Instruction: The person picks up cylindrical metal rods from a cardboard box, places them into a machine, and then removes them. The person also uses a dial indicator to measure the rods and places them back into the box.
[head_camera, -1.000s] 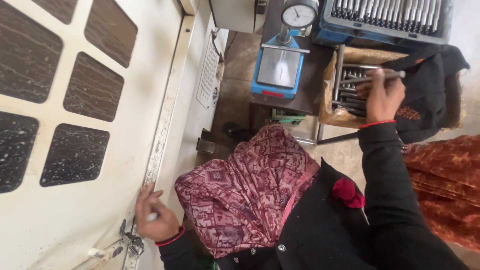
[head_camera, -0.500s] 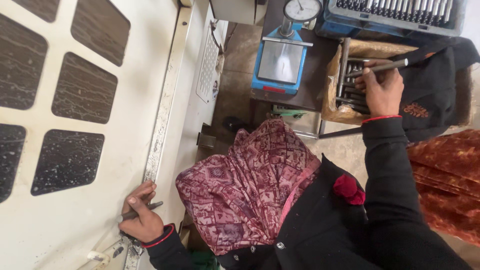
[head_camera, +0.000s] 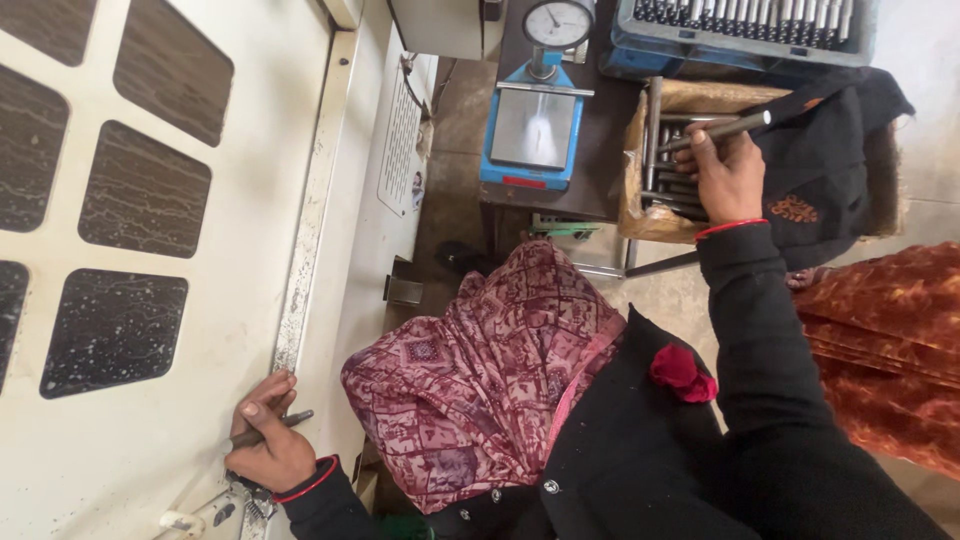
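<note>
My left hand (head_camera: 268, 455) is at the lower left, closed around a short dark metal rod (head_camera: 297, 416) that lies against the edge strip of a cream machine panel (head_camera: 255, 250). At the upper right my right hand (head_camera: 728, 175) grips a long grey metal rod (head_camera: 735, 124), held at a slant over a cardboard box (head_camera: 640, 215) in which several similar rods lie. Both arms are in black sleeves with a red band at the wrist. A maroon patterned scarf (head_camera: 480, 380) hangs between them.
A blue stand with a flat metal plate (head_camera: 530, 130) and a round dial gauge (head_camera: 557, 22) sits on a dark table beside the box. Behind is a blue crate (head_camera: 740, 45) of upright rods. Black cloth (head_camera: 840, 170) drapes the box; orange patterned fabric (head_camera: 890, 330) lies right.
My right hand has shifted slightly left over the box, and its rod now slants up to the right. My left hand has slid lower along the panel's edge with the short rod.
</note>
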